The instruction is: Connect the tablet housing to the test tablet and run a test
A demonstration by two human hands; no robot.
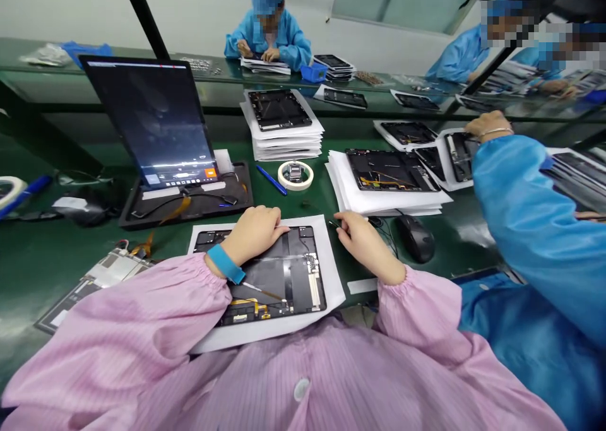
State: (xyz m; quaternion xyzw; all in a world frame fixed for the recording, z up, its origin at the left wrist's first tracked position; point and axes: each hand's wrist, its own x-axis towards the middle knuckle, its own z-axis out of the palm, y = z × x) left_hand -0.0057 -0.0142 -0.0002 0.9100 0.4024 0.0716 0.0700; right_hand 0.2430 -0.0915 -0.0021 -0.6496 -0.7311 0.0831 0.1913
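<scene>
Right in front of the person in pink sleeves, an opened tablet casing (269,270) lies flat on a white sheet (334,283) on the green table (28,254), its black innards, gold ribbon cables and printed circuit parts facing up; any markings on them are too small to read from here. The left hand (253,232), a blue band (225,264) at its wrist, rests over the casing's far edge with fingers bent, though I can't tell whether they grip it. The right hand (362,242) is just off the sheet's right side, finger and thumb drawn together on a small dark item (334,223). Near that wrist lie a blank-looking white strip (362,286) and a black mouse (416,236). Beyond are a roll of tape (283,178), a blue pen (271,180) and another opened casing (388,169) on a pile of white paper. To the left, a lit screen (151,122) stands tilted in a black tray (242,188); it shows an orange square and a row of icons along the bottom, the lettering too fine to make out. On the right, a co-worker's blue sleeve (530,185) reaches across toward more casings, and across the table another person in blue (267,33) bends over papers.
</scene>
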